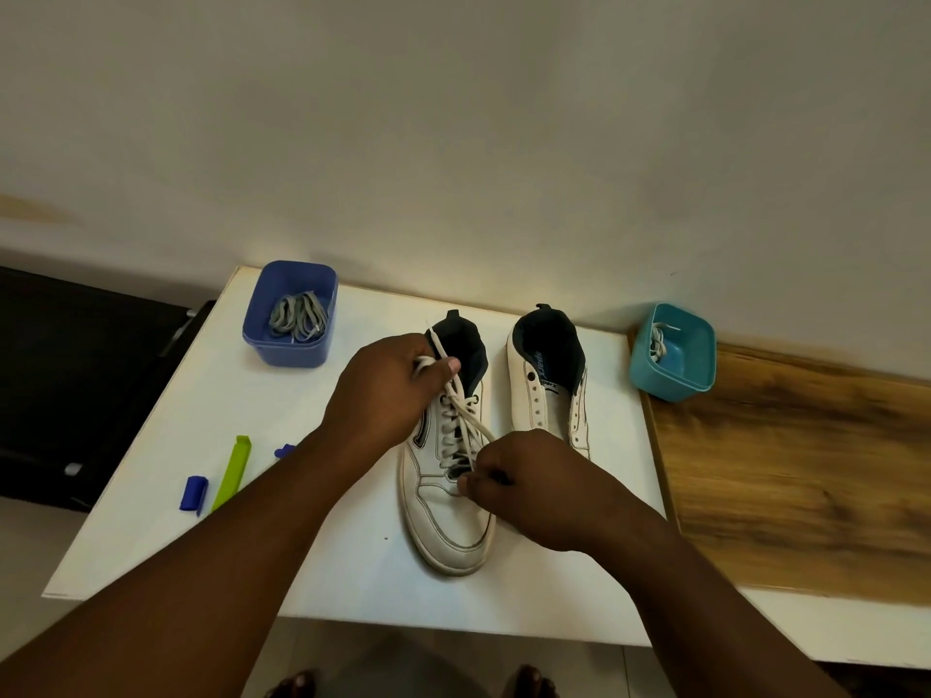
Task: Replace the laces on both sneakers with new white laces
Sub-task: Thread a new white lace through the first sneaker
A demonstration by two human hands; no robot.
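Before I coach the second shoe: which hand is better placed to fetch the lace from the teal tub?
Probably the right hand: the teal tub sits on its side, past the unlaced sneaker. The left hand grips lace ends.

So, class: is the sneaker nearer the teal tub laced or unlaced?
Unlaced. The right-hand sneaker shows bare eyelets with no lace through them, while a white lace lies in the teal tub.

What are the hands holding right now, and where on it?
Both hold the white lace of the left sneaker: left hand near its free end, right hand lower, by the bottom eyelets.
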